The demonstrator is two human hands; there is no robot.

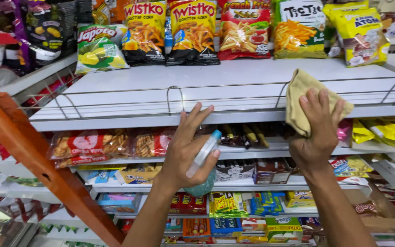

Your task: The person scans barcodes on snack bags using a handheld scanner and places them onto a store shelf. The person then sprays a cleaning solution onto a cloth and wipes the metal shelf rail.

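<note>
Yellow cloth (301,93), one; spray bottle (203,160), one; two hands.

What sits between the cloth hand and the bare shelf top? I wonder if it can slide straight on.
Only the wire rail along the shelf's front edge. The right hand presses the yellow cloth over that rail. Behind it, the white shelf is bare up to the snack bags at the back.
</note>
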